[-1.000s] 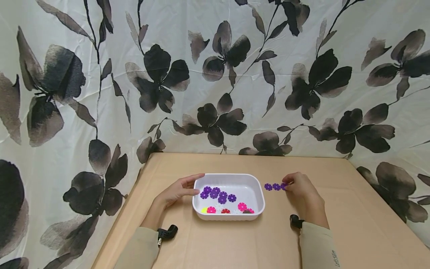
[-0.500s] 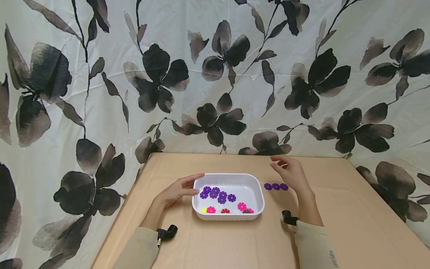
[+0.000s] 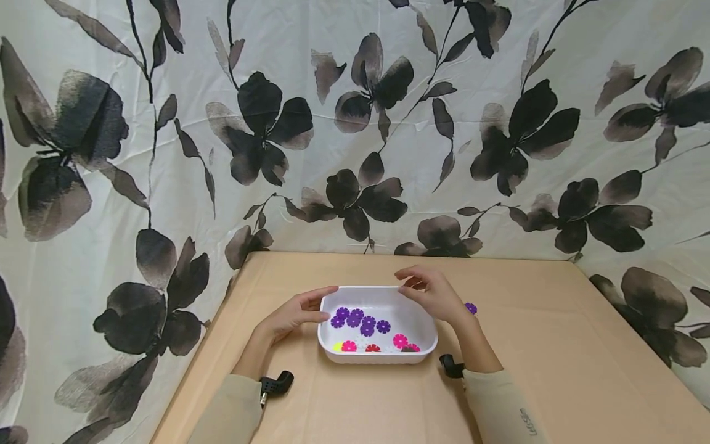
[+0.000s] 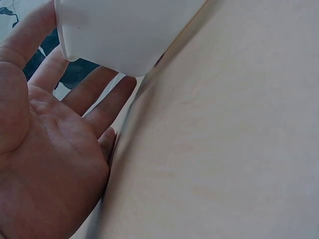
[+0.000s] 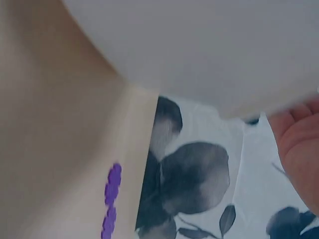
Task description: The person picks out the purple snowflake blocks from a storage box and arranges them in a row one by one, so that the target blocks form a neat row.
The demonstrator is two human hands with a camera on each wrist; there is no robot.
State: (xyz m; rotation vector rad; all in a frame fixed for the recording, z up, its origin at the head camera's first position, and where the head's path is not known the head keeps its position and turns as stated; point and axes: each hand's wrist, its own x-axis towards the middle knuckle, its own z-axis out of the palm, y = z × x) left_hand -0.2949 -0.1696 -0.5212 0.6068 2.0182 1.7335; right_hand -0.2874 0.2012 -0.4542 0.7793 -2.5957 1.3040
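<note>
A white plastic tray (image 3: pixel 333 354) stands on the table, with several purple flower-shaped pieces (image 3: pixel 367 325) in it and pink, red and yellow ones along its near side. My left hand (image 3: pixel 288 317) holds the tray's left end, thumb at the rim; its other fingers reach along the outside in the left wrist view. Over the tray's back right corner hovers my right hand (image 3: pixel 435 297), fingers loosely bent, with nothing seen between them. Right of the tray, one purple flower piece (image 3: pixel 471 308) shows past the right wrist; more of that row (image 5: pixel 112 184) appears in the right wrist view.
The table (image 3: pixel 582 357) has a tan cover. Behind it and to its sides hangs a white cloth (image 3: pixel 310 55) printed with dark flowers. A black wrist camera (image 3: pixel 452 366) sits on each forearm.
My right hand has let go of the end piece of the purple row, lifted, and moved left to the tray's back right corner. The left hand and the tray have stayed in place.
</note>
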